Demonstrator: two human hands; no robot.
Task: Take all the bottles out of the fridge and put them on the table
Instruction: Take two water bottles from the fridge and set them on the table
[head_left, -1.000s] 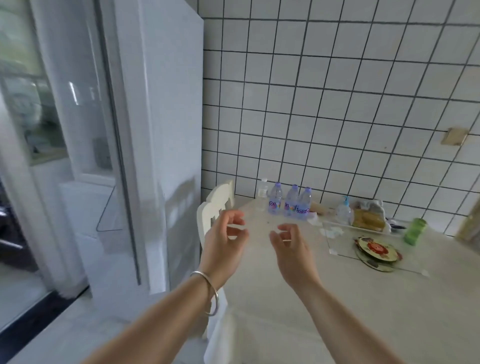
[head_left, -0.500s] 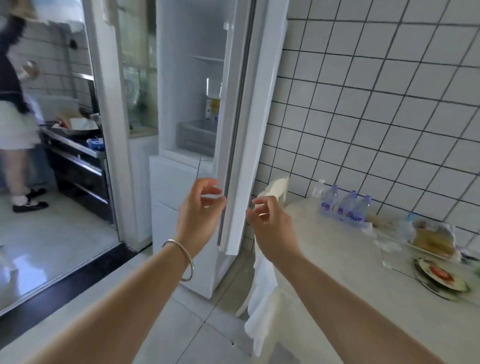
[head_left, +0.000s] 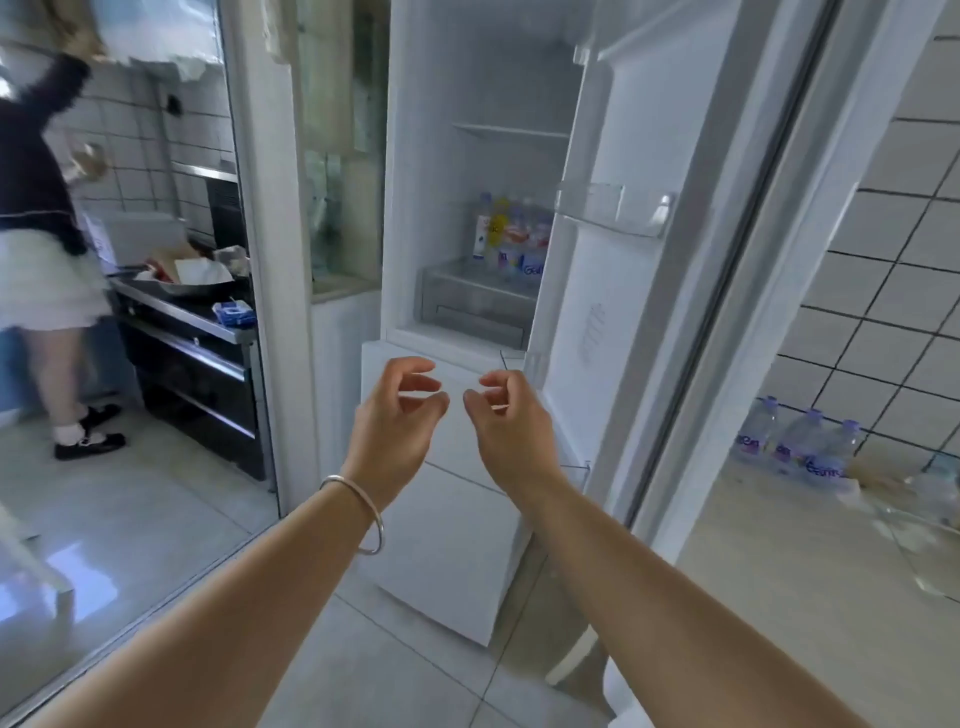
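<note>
The white fridge (head_left: 467, 78) stands open ahead, its door (head_left: 613, 322) swung out to the right. Several bottles (head_left: 511, 239) stand together on a lower shelf inside, some with blue and red labels. Three water bottles (head_left: 802, 447) stand on the table (head_left: 779, 597) at the right, against the tiled wall. My left hand (head_left: 397, 410), a bangle on its wrist, and my right hand (head_left: 506, 415) are raised side by side in front of the fridge's lower drawers. Both have loosely curled fingers and hold nothing.
A glass partition (head_left: 156, 260) on the left separates a kitchen where a person (head_left: 41, 249) stands at a dark stove (head_left: 192, 353). Glass dishes (head_left: 924, 514) lie on the table at the far right. Pale floor tiles (head_left: 395, 675) stretch below my arms.
My view has swung left from the table to the open fridge, so the inside shelf with bottles now shows. Both hands stay raised, empty, and now face the fridge.
</note>
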